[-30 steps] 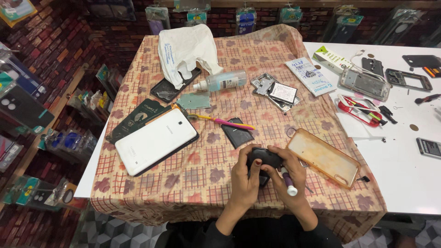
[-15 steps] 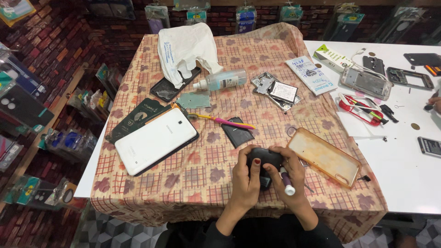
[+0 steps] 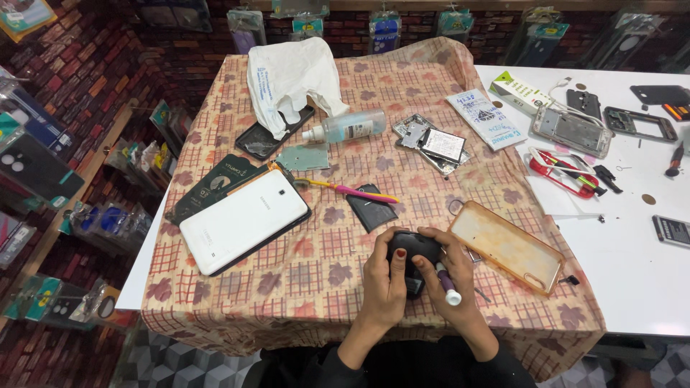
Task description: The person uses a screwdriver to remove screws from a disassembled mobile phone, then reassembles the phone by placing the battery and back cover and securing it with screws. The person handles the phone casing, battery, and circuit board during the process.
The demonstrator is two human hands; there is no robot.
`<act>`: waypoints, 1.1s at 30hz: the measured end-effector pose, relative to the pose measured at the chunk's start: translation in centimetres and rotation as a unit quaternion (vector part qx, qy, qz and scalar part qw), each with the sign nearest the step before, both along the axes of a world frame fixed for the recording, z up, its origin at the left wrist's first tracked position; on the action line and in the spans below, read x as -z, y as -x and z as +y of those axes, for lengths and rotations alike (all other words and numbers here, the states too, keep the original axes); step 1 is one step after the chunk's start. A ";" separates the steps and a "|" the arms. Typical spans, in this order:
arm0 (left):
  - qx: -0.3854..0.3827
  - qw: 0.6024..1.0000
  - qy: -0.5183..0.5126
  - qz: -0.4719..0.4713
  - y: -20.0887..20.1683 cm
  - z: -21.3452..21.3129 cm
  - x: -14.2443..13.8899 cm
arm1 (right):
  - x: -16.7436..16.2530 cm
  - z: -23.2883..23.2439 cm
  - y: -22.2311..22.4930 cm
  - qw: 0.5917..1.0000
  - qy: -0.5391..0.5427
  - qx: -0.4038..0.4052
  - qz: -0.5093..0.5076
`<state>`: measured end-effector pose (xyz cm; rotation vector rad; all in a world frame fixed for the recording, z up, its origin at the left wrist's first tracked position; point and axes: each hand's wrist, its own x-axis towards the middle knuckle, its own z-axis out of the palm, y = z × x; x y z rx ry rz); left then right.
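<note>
Both my hands grip a small black phone [image 3: 415,249] over the near edge of the patterned tablecloth [image 3: 287,273]. My left hand [image 3: 384,284] holds its left side with the thumb pressed on top. My right hand [image 3: 451,284] holds its right side and also keeps a thin white and purple tool [image 3: 447,285] between the fingers. An orange-rimmed clear phone case [image 3: 507,244] lies just right of my hands. A white tablet [image 3: 243,220] lies face down to the left.
On the cloth lie a white plastic bag [image 3: 291,75], a clear spray bottle [image 3: 345,127], a pink-handled tool [image 3: 356,191], dark phone parts and a battery [image 3: 442,146]. The white table [image 3: 640,273] on the right carries phone frames, red tweezers and small parts. Brick shelves hold packaged cases.
My hands have shifted only slightly on the black phone; a hand seen briefly at the far right edge is gone.
</note>
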<state>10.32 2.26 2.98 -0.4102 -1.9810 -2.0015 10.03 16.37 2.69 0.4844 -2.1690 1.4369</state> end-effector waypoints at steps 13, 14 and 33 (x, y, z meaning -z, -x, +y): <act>0.015 1.000 0.002 -0.004 0.1 0.2 0.2 | 0.0 -0.1 -0.1 0.999 -0.023 0.016 0.036; 0.014 1.000 0.004 -0.006 0.1 0.1 0.2 | 0.1 -0.1 -0.1 0.999 -0.015 0.012 0.034; 0.012 0.999 0.030 0.001 0.1 0.3 0.7 | 0.1 0.1 0.1 0.999 -0.017 0.012 0.027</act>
